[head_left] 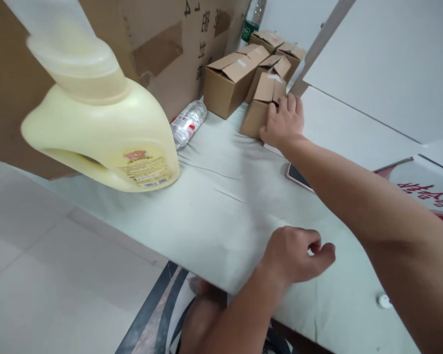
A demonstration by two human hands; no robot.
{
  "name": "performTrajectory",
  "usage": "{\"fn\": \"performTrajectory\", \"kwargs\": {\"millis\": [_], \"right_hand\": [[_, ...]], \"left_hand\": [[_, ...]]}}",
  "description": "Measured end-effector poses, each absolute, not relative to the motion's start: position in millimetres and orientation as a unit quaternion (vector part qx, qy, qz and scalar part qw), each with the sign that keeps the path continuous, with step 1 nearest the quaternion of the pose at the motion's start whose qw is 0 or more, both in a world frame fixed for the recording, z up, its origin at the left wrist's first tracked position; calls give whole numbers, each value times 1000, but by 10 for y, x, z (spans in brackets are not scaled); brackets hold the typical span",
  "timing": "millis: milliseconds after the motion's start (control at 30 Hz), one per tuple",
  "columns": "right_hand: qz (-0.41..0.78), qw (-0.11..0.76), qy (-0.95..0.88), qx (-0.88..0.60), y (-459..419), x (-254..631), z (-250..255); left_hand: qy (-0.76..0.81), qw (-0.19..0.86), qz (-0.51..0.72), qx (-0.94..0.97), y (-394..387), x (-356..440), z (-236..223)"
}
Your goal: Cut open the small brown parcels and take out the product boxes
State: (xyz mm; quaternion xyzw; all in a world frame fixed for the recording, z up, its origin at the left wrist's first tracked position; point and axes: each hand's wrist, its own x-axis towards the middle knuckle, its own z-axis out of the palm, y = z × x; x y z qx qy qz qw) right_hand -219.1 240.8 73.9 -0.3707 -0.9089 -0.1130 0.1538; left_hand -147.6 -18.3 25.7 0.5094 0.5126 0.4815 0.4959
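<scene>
My right hand (pixel 286 120) reaches to the back of the table and grips the right side of a small cardboard box (pixel 260 110), the nearest of a group. The thumb lies against the box, while the other fingers bend over its far edge. Lower down, my left hand (pixel 293 255) hovers over the pale cloth with its fingers loosely curled in; nothing shows in it. Behind the gripped box stand several more small cardboard boxes (pixel 227 91), their top flaps folded in or slightly raised.
A big yellow detergent bottle (pixel 103 132) looms at left before a large carton (pixel 151 29). A clear plastic bottle (pixel 189 123) lies by the carton; another bottle (pixel 251 24) stands behind. A phone (pixel 297 175), a white round cap (pixel 384 301) and a red-lettered box (pixel 424 184) are at right.
</scene>
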Motion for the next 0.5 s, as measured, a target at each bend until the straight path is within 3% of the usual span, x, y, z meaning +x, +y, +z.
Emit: {"fn": "performTrajectory", "kwargs": {"millis": [367,500], "right_hand": [[-131,101,-901,-401,2722,-2531,810],[-132,164,-923,-322,2481,-2565,786]], "left_hand": [[498,515,545,435,-71,-1655,281],[504,417,614,442,-67,-1604,250]]}}
